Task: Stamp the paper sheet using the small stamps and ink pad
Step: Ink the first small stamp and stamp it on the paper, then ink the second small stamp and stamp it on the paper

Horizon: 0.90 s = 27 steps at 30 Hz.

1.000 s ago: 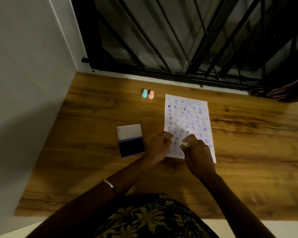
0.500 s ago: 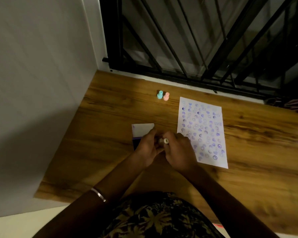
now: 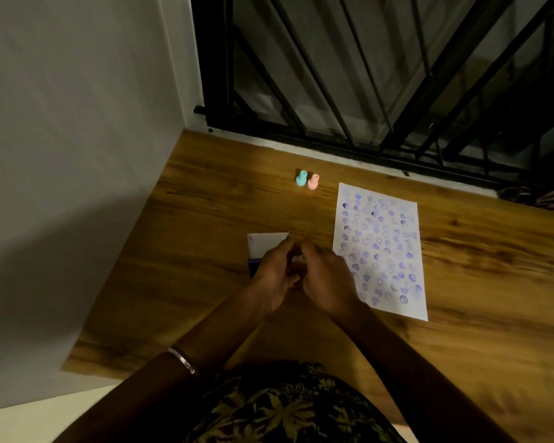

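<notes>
Here your left hand [image 3: 274, 276] and right hand [image 3: 325, 278] meet over the ink pad [image 3: 263, 251], just left of the paper sheet [image 3: 381, 247]; whether either grips a stamp, I cannot tell. Press straight down, lift cleanly.

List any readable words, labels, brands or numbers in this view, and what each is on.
No readable text.
Paper sheet: purple stamp marks only, hearts and round faces, no letters legible.
Ink pad lid: small mark at one corner, too blurred to read.
Teal stamp and pink stamp: no visible lettering.
</notes>
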Available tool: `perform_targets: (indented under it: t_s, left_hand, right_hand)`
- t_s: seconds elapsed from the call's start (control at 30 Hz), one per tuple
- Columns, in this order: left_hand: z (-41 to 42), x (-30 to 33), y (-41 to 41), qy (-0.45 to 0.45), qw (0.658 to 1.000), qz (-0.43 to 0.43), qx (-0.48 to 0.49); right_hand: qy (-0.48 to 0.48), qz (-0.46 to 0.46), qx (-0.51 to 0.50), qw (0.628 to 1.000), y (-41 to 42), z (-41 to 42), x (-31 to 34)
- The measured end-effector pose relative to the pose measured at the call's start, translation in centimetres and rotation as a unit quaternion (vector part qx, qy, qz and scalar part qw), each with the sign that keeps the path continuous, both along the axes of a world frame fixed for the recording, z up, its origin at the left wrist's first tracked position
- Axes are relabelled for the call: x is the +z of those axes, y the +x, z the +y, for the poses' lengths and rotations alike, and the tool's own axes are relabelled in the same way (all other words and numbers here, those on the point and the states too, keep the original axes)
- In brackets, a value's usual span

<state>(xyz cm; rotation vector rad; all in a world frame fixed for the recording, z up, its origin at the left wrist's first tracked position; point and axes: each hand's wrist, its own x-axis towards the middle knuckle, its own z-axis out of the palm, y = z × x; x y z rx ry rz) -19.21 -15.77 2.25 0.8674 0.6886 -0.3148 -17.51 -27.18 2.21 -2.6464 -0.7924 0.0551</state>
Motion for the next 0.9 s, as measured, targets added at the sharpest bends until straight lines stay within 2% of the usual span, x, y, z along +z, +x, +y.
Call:
perform_targets:
  t_s: [0.3,0.47,0.6,0.9]
  left_hand:
    - [0.5,1.1,3.3,0.094,0.995,-0.038,-0.024]
    - [1.2,0.6,5.2,0.188,0.981,-0.048,-0.027]
    - [1.7,-0.4,5.2,0.241,0.966,-0.092,-0.03]
    - [1.4,-1.9,7.5,0.258,0.959,-0.116,-0.019]
  right_hand:
    - [0.042,0.009,0.025,0.999,4.6,-0.2,0.0]
    - [0.007,0.002,-0.044,0.999,9.8,-0.9,-0.5]
    - [-0.025,0.015,-0.095,0.995,14.1,-1.2,-0.9]
    - [-0.027,0.005,-0.106,0.994,20.0,0.1,-2.3]
